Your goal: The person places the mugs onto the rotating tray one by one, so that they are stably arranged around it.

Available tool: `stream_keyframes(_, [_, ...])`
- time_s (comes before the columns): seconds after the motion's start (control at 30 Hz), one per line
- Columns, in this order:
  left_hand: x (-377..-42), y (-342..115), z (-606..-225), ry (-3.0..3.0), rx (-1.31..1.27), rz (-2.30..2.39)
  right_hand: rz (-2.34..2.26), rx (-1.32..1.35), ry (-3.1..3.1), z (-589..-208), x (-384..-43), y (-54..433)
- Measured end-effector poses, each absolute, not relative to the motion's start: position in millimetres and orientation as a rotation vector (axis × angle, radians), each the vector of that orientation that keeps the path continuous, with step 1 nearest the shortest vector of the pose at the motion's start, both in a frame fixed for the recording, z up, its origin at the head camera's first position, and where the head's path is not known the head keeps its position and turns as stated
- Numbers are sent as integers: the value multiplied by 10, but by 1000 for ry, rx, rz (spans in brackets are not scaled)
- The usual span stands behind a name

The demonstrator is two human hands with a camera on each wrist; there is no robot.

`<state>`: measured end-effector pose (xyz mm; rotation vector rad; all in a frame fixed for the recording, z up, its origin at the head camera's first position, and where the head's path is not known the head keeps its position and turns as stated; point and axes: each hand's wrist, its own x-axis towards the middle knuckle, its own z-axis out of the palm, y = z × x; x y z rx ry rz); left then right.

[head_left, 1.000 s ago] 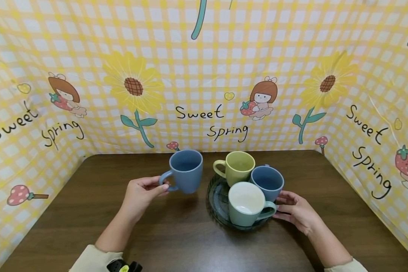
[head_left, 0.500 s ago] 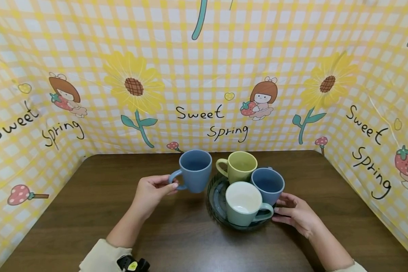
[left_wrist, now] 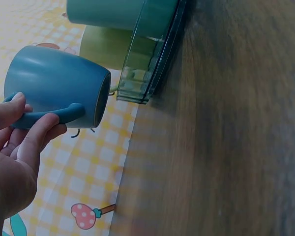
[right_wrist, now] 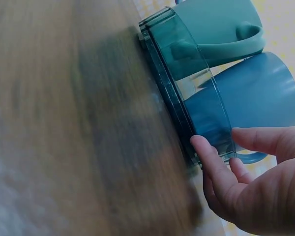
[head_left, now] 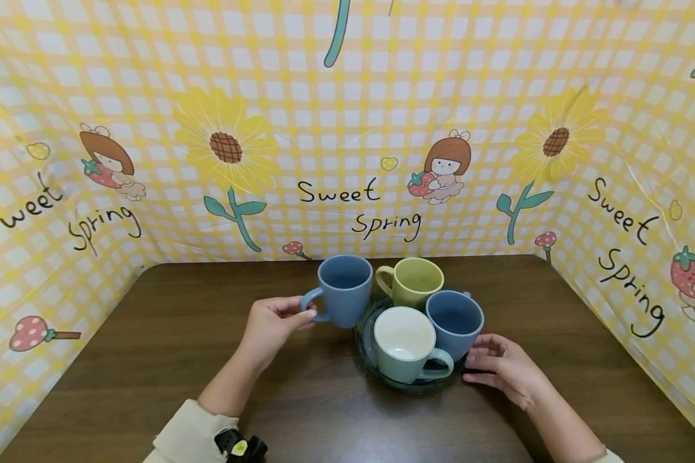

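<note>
My left hand (head_left: 280, 325) pinches the handle of a blue mug (head_left: 344, 292), which hangs upright close to the left of a round clear dark-green tray (head_left: 366, 357). In the left wrist view, the thumb and fingers curl round that handle. On the tray stand a yellow-green mug (head_left: 417, 292) at the back, a second blue mug (head_left: 453, 331) on the right, and a pale green mug (head_left: 402, 360) with a white inside in front. My right hand (head_left: 506, 373) holds the tray's right edge, its fingertips (right_wrist: 201, 142) bent at the transparent wall and base.
A brown wooden table (head_left: 150, 360) carries everything. Yellow checked cloth (head_left: 347, 128) with flowers and printed words rises behind and along both sides. A black device (head_left: 240, 445) sits at my left wrist.
My left hand has carried its blue mug rightward to the tray. The tray has turned: the front mug shifted left, the back mug right, the right-hand mug slightly nearer. My right hand barely moved.
</note>
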<state>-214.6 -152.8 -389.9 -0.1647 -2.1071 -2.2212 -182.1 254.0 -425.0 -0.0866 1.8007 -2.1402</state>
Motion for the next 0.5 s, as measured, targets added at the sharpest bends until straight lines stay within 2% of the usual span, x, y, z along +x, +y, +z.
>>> stream_keyframes(0.5, [-2219,-1277,-3906,-2111,-141,-2172,-2177,-85,1808,-4286,-1800,2543])
